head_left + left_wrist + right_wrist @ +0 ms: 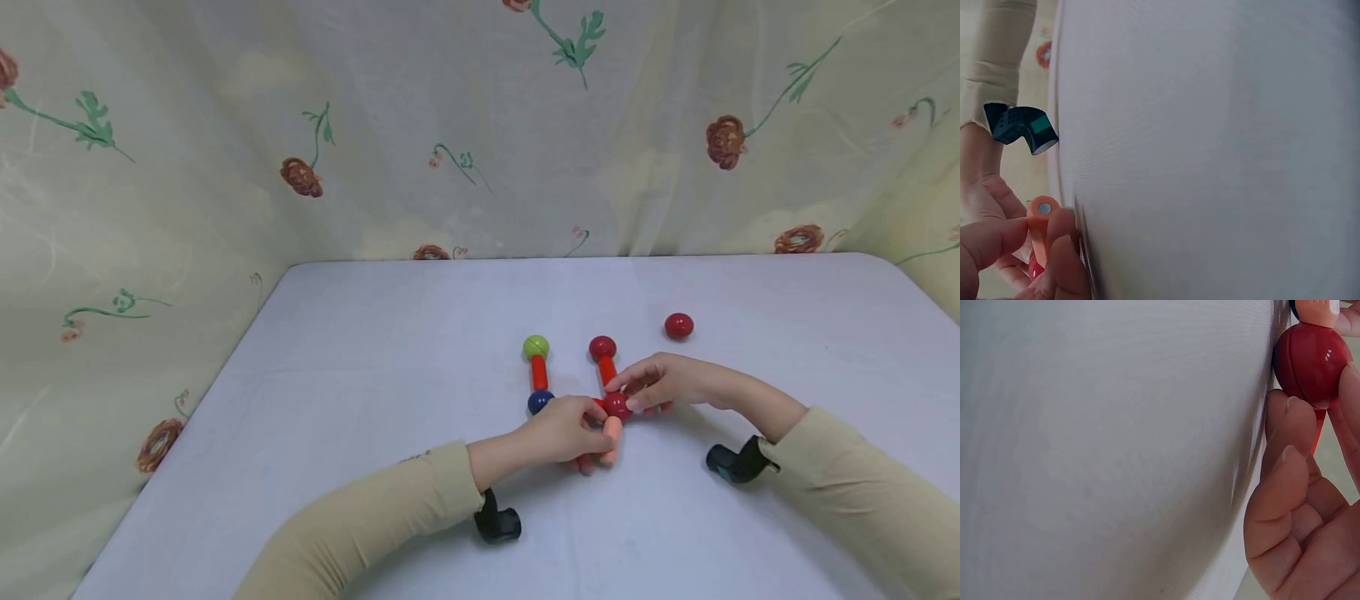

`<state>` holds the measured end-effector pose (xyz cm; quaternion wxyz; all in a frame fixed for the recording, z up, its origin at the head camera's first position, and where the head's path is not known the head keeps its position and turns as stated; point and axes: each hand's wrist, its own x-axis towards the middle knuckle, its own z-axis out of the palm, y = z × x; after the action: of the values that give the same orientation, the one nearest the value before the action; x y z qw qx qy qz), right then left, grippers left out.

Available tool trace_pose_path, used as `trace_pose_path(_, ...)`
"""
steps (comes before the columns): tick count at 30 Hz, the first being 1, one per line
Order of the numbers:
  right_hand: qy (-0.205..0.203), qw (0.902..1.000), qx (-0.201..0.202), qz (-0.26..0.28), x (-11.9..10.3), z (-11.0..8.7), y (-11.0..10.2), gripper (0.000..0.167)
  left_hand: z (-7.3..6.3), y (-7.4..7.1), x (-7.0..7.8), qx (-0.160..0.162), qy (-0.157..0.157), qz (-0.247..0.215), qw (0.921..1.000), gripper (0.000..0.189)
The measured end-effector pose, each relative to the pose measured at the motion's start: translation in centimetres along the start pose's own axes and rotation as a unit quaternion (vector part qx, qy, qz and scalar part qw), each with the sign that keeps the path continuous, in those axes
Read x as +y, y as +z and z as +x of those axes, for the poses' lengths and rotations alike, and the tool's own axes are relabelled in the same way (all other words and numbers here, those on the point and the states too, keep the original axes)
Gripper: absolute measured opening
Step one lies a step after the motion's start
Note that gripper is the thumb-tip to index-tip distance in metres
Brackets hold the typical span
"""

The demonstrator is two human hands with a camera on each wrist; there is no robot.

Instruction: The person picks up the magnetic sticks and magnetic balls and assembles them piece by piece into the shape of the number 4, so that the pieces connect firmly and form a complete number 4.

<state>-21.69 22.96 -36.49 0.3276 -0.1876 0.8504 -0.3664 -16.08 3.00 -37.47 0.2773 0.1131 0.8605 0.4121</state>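
Note:
My left hand (558,429) pinches a light orange magnetic rod (611,439) between thumb and fingers. A round metal disc shows in the end of this rod (1040,228) in the left wrist view. The rod's far end is at a red ball (617,407); whether they touch is unclear. Thumb and fingers of my right hand (671,383) hold that ball, seen large in the right wrist view. From it a red rod (607,372) runs back to another red ball (602,347). Another red rod, mostly hidden by my left hand, lies toward a blue ball (539,402).
A red rod (539,373) links the blue ball to a green ball (536,346). One loose red ball (678,326) lies farther back on the right. The white-covered table (375,333) ends at a flowered curtain (450,125). Black wrist mounts (497,521) hang below both sleeves.

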Motion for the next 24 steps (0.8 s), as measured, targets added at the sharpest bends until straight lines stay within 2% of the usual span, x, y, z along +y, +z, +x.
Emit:
trace_pose_path(9, -0.001, 1.0000, 0.003, 0.001, 0.05, 0.06, 0.04, 0.041, -0.36, 0.02, 0.45, -0.004, 0.003, 0.011, 0.9999, 0.034)
trace_pose_path(12, 0.002, 1.0000, 0.002, 0.000, 0.05, 0.10, 0.00, 0.041, -0.45, 0.11, 0.59, 0.000, -0.003, 0.019, 0.9998, 0.029)
trace_pose_path(18, 0.014, 0.9999, 0.004, -0.002, -0.10, 0.20, -0.04, 0.041, -0.13, 0.25, 0.66, 0.003, 0.011, 0.030, 0.9995, 0.013)
trace_pose_path(24, 0.017, 0.9998, 0.003, -0.001, -0.16, 0.16, -0.02, 0.041, 0.26, 0.36, 0.76, 0.010, 0.006, 0.042, 0.9990, 0.013)
